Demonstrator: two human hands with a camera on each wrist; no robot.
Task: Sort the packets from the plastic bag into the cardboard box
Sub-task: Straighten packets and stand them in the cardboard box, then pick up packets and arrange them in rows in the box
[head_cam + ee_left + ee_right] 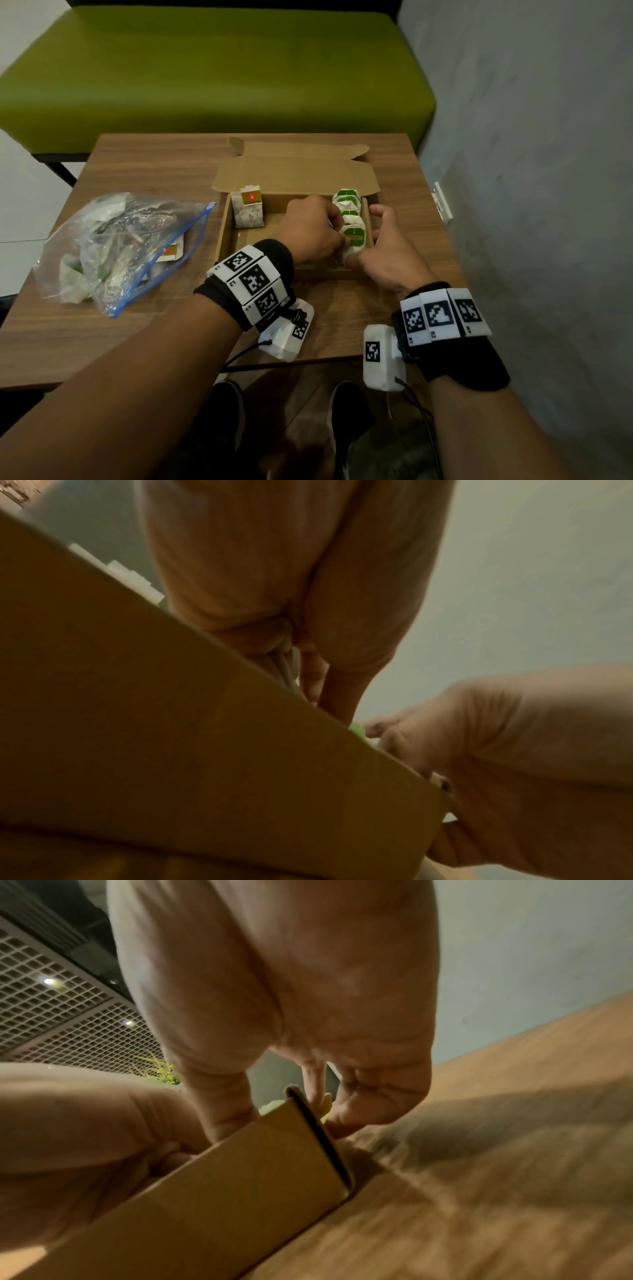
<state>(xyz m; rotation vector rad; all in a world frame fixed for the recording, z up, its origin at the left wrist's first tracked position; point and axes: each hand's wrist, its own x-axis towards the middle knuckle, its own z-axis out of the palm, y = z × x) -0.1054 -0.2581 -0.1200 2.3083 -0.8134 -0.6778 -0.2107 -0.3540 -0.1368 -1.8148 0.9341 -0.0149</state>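
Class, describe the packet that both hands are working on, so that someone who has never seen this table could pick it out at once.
Start at the open cardboard box on the wooden table. Along its right wall stands a row of green-labelled tea packets. The one meant is the nearest packet in that row, between the left hand and the right hand; the orange-labelled packets stand apart at the far left corner.

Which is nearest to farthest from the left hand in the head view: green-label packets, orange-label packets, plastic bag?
From the left hand:
1. Green-label packets: right side of the cardboard box, at its fingertips.
2. Orange-label packets: upright in the box's far-left corner.
3. Plastic bag: outside the box, on the table's left side.
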